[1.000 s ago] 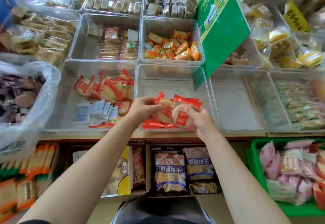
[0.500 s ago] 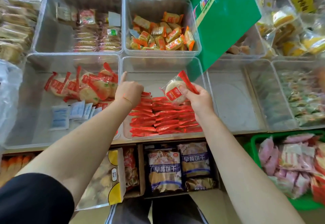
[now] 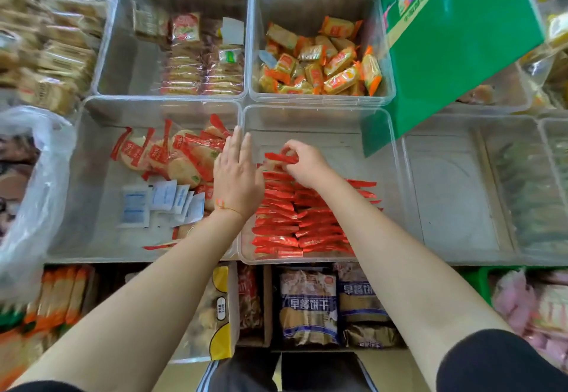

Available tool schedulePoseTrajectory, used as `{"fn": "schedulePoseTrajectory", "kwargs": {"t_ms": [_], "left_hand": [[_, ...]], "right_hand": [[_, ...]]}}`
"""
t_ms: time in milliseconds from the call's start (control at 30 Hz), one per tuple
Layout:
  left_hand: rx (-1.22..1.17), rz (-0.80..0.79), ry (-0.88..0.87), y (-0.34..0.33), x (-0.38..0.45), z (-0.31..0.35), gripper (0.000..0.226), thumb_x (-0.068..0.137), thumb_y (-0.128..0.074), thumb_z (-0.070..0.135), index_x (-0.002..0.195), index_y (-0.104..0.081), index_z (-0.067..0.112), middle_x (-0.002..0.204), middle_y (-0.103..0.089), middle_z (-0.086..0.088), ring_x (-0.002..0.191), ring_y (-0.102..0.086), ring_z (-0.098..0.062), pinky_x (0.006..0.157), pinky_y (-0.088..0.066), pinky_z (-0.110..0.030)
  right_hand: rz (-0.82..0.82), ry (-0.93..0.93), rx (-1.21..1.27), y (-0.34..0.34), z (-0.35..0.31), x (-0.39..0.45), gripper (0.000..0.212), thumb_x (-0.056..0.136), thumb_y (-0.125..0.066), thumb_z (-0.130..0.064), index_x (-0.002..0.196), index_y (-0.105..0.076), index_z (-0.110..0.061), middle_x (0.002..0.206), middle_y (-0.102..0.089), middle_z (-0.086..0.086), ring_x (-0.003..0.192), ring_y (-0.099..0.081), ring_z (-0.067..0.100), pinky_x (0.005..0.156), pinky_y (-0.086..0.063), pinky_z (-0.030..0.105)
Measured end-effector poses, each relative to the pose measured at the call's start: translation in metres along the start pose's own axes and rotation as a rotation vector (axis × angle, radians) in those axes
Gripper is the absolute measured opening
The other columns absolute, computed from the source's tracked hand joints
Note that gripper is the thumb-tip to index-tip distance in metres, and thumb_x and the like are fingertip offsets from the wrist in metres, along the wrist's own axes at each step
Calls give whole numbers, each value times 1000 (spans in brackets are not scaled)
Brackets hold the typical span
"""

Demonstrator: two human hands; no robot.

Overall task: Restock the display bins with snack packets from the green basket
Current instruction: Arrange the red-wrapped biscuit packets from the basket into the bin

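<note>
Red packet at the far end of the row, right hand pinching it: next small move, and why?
Probably seat it and let go. The right hand pinches the red packet upright at the far end of the row of red packets in the clear bin. The left hand, fingers straight, rests against the row's left side, seemingly steadying it. Next, a trip to the green basket.

The green basket [image 3: 475, 281] at lower right is cut off by the frame's right edge, its pink packets [image 3: 511, 299] smeared by blur. The right hand [image 3: 305, 165] covers the far end of the row of red packets [image 3: 276, 207], and the packet it pinches shows only as a red strip. The green sign [image 3: 455, 53] hides the bin behind it and runs past the top edge. Print on the brown bags [image 3: 309, 308] below the shelf is too soft to read. The plastic bag [image 3: 27, 194] at left is cropped.
</note>
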State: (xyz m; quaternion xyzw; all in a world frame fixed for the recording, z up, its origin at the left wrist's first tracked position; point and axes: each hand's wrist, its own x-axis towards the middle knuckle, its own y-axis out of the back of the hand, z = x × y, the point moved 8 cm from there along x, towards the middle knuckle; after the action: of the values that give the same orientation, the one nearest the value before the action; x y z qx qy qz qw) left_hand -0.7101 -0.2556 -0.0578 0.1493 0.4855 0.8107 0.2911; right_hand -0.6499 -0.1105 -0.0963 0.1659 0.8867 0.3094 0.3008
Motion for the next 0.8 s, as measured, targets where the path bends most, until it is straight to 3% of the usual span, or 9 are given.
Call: {"fn": "schedulePoseTrajectory", "kwargs": {"t_ms": [100, 233, 300, 433, 567, 667, 800], "left_hand": [[-7, 25, 12, 0, 0, -3, 65, 93, -46, 12, 155, -26, 11, 164, -15, -7, 150, -17, -25, 118, -23, -43], [14, 13, 8, -2, 1, -1, 64, 94, -44, 12, 155, -25, 12, 164, -15, -7, 150, -18, -25, 115, -28, -46], [25, 1, 7, -3, 1, -2, 64, 94, -43, 11, 155, -24, 12, 164, -14, -7, 150, -18, -25, 115, -28, -47], [38, -1, 2, -1, 1, 0, 66, 91, -42, 9, 155, -25, 11, 164, -15, -8, 149, -20, -27, 112, -31, -46], [51, -15, 4, -3, 1, 0, 66, 90, -42, 9, 155, -26, 10, 164, -14, -8, 149, -21, -27, 109, -34, -45], [55, -29, -3, -2, 1, 1, 69, 88, -41, 8, 155, -26, 9, 164, -14, -9, 149, -21, -27, 107, -36, -46], [66, -43, 13, 0, 0, 2, 69, 87, -32, 15, 155, -24, 11, 165, -12, -6, 150, -19, -26, 109, -33, -45]], "right_hand": [[-146, 13, -156, -14, -3, 5, 35, 86, -58, -11, 118, -62, -26, 117, -67, 2, 108, -61, 26, 90, -49, 32], [-295, -6, -245, -28, -6, 8, 54, 94, -42, -10, 144, -48, -30, 147, -51, 4, 134, -47, 27, 109, -40, 36], [-323, -12, -228, -31, -9, 8, 55, 95, -40, -8, 144, -49, -30, 148, -50, 4, 134, -46, 26, 109, -39, 35], [-387, -37, -151, -29, -13, 8, 46, 94, -41, -5, 131, -62, -23, 132, -62, 5, 115, -59, 26, 91, -48, 30], [-388, -34, -203, -32, -11, 9, 55, 92, -38, -3, 134, -60, -31, 139, -57, 6, 122, -55, 27, 101, -48, 38], [-378, -10, -372, -36, -14, 13, 56, 91, -39, -14, 137, -54, -43, 147, -43, 12, 137, -36, 33, 111, -36, 49], [-316, 46, -381, -34, -23, 10, 45, 90, -46, -43, 135, -54, -45, 139, -50, 11, 132, -44, 32, 107, -38, 51]]}}
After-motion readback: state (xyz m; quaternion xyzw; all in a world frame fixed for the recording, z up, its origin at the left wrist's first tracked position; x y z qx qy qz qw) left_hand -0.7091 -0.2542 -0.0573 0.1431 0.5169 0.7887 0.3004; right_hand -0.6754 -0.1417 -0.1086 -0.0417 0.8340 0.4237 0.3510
